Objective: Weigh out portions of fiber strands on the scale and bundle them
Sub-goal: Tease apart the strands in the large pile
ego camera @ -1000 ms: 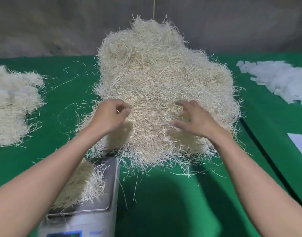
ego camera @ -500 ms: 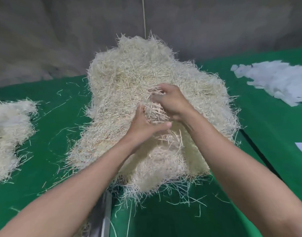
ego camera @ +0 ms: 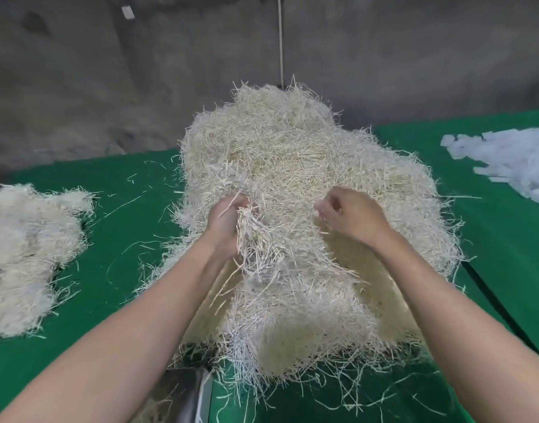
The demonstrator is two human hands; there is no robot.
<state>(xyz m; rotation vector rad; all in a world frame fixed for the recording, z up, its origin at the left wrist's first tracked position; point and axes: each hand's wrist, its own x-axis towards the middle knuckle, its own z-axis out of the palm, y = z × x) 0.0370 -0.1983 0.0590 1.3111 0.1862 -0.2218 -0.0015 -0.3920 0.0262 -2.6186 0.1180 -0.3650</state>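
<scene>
A big heap of pale straw-coloured fiber strands (ego camera: 308,166) stands in the middle of the green table (ego camera: 115,233). My left hand (ego camera: 225,224) is closed around a tuft of strands (ego camera: 250,236) that hangs down from its fist at the heap's left side. My right hand (ego camera: 350,218) rests on the heap's front face with its fingers curled into the strands; whether it holds any is unclear. Only a metal corner of the scale (ego camera: 192,395) shows at the bottom edge, under my left forearm, with a few strands on it.
A lower pile of the same fibers (ego camera: 27,257) lies at the left. White paper strips (ego camera: 506,160) are heaped at the far right. A dark gap (ego camera: 500,303) runs along the table on the right. A grey wall (ego camera: 140,71) closes the back.
My hands, together at the heap's middle half a second ago, have moved apart. The left now grips a tuft lower left. The view tilted up, pushing the scale nearly out of frame.
</scene>
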